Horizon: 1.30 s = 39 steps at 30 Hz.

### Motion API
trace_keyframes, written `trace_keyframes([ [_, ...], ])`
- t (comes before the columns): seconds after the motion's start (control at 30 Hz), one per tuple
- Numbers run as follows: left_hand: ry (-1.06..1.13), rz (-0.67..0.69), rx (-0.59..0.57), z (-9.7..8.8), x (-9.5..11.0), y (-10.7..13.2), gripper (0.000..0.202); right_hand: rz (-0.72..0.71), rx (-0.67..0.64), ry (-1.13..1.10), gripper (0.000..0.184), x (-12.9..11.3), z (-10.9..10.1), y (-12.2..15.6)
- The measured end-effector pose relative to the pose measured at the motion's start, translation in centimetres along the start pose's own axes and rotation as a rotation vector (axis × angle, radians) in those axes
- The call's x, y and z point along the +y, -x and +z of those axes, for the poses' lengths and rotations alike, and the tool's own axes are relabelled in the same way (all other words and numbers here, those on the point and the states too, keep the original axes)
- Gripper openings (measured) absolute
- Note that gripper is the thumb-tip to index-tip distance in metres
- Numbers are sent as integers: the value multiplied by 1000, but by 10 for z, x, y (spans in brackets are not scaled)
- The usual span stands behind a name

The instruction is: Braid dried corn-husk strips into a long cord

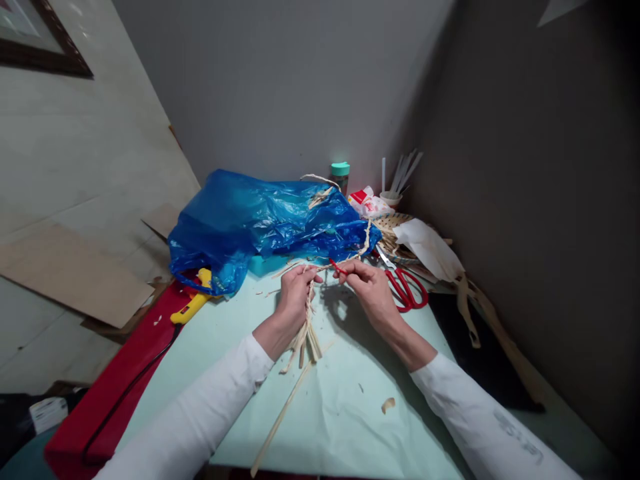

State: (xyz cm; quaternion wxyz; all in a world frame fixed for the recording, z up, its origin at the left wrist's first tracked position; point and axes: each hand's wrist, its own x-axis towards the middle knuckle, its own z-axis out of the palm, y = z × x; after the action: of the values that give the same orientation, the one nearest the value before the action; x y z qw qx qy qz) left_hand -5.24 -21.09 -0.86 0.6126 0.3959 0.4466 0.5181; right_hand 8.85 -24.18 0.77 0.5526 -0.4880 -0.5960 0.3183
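Note:
My left hand (296,293) is closed around a braid of pale dried fibre (309,303), pinching it near its bend. Loose strands of the braid fan out below that hand onto the table covering. My right hand (367,287) is closed in a pinch on a thin red stick-like piece (336,266), its tip pointing left toward the braid; its exact kind is unclear. A twisted length of the fibre (367,239) runs from between the hands up to the right over a blue plastic bag (270,213). Just right of my right hand lie red-handled scissors (411,290).
A yellow corded tool (193,303) rests at the left by the bag. Behind stand a green-lidded jar (340,175) and a cup of white sticks (391,197). Dried fibre and a white wrapper (427,248) lie at right, beside a black flat sheet (475,353). Grey walls close off the back and right.

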Motion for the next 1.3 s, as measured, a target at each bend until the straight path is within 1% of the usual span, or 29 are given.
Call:
trace_keyframes([
  [0.07,16,-1,20,-3,3,-4,13,92,-56,-103,10,2,-2,-1],
  [0.1,23,-2,29,-4,4,-5,13,133,-94,-118,11,4,-2,-2],
  [0.17,36,-6,30,-5,7,-7,13,179,-157,-83,16,8,-2,-2],
  [0.23,53,-16,-2,-2,8,-10,15,177,-162,-31,24,12,0,-3],
  [0.37,92,-74,-112,15,2,-15,22,186,-48,-44,34,22,0,-5],
  [0.47,113,-130,-191,31,-6,-17,24,189,-1,-69,33,30,-6,-10],
  [0.53,116,-164,-244,37,-8,-15,25,179,24,-77,30,33,-12,-15],
  [0.6,105,-199,-302,38,-9,-11,24,167,75,-88,28,34,-18,-21],
  [0.67,86,-238,-358,36,-7,-5,21,159,136,-105,27,33,-23,-25],
  [0.73,73,-265,-389,32,-5,2,20,156,176,-127,28,30,-26,-29],
  [0.8,69,-276,-386,30,-5,7,20,155,180,-148,28,28,-26,-30],
  [0.87,70,-270,-356,29,-5,9,18,156,173,-162,29,26,-24,-29],
  [1.0,82,-218,-267,27,-8,2,12,185,163,-177,24,24,-18,-21],
  [1.07,87,-183,-233,25,-10,-3,11,195,173,-166,29,22,-14,-15],
  [1.13,89,-155,-216,24,-11,-6,13,179,200,-113,42,17,-10,-9],
  [1.17,89,-144,-210,24,-11,-7,14,161,209,-74,46,14,-7,-6],
  [1.23,85,-126,-201,23,-12,-6,17,112,192,22,43,6,-3,-1],
  [1.3,76,-112,-195,24,-12,-3,19,63,124,116,32,-1,0,2],
])
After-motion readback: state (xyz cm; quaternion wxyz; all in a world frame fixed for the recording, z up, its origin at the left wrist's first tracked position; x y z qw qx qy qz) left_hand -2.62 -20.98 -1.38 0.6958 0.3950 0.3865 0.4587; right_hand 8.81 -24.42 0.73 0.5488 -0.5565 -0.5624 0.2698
